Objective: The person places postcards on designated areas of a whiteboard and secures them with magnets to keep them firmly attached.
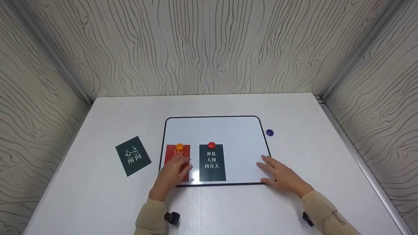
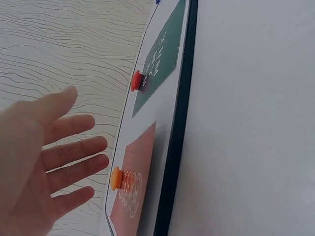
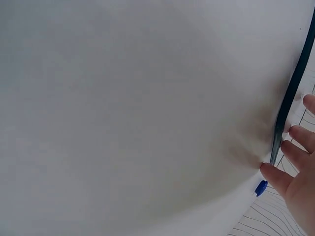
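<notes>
The left hand (image 1: 171, 174) hovers, straight-fingered and empty, over the red card (image 2: 134, 187); the right hand (image 1: 284, 178), also empty, spreads its fingers at the edge of the whiteboard (image 1: 243, 140). Cards are apparently being pinned; the loose green card (image 1: 133, 156), left of the left fingers, probably needs pinching up next. Only the left wrist view shows the red card's edge lifted.

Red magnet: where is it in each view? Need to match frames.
Head: red magnet just below centre, at the top edge of the green card on the whiteboard.
Left wrist: red magnet left of centre, upper half.
Right wrist: not in it.
Shared landmark: whiteboard's black rim, in all three.
</notes>
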`<state>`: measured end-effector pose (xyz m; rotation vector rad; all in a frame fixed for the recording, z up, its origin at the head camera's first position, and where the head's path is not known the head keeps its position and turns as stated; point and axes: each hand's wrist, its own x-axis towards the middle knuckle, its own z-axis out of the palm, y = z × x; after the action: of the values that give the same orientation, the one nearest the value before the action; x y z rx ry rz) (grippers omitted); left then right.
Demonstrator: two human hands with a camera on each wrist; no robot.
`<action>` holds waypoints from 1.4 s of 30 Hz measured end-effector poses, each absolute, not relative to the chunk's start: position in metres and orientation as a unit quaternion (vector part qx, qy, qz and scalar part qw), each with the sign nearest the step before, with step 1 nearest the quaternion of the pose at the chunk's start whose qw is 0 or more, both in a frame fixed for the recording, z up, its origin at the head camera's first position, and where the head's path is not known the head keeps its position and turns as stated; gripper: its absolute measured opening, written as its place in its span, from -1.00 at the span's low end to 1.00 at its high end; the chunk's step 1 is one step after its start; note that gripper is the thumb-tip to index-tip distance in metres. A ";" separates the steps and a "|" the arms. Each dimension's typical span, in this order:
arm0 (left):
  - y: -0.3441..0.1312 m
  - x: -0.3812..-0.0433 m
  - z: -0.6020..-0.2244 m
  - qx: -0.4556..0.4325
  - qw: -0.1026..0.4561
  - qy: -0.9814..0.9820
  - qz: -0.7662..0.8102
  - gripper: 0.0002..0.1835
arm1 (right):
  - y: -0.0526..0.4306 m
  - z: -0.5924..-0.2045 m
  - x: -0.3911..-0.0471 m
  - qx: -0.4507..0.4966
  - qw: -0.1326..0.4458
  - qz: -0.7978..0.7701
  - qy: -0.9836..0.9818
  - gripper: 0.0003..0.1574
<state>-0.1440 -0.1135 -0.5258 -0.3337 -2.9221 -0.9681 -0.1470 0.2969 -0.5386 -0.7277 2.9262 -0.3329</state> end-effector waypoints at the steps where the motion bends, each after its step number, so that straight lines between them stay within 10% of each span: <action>1: -0.114 -0.144 -0.526 -0.107 0.023 -0.943 -0.314 -0.65 | 0.297 -0.539 -0.147 -0.251 0.048 -0.106 0.961 -0.24; 42: -0.154 -0.161 -0.519 -0.011 -0.005 -0.931 -0.364 -0.61 | 0.302 -0.548 -0.149 -0.256 0.047 -0.147 0.954 -0.30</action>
<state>-0.1609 -0.1544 -0.5188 -0.0336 -2.9350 -1.1464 -0.1491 0.3017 -0.5475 -0.7823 2.9118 -0.4499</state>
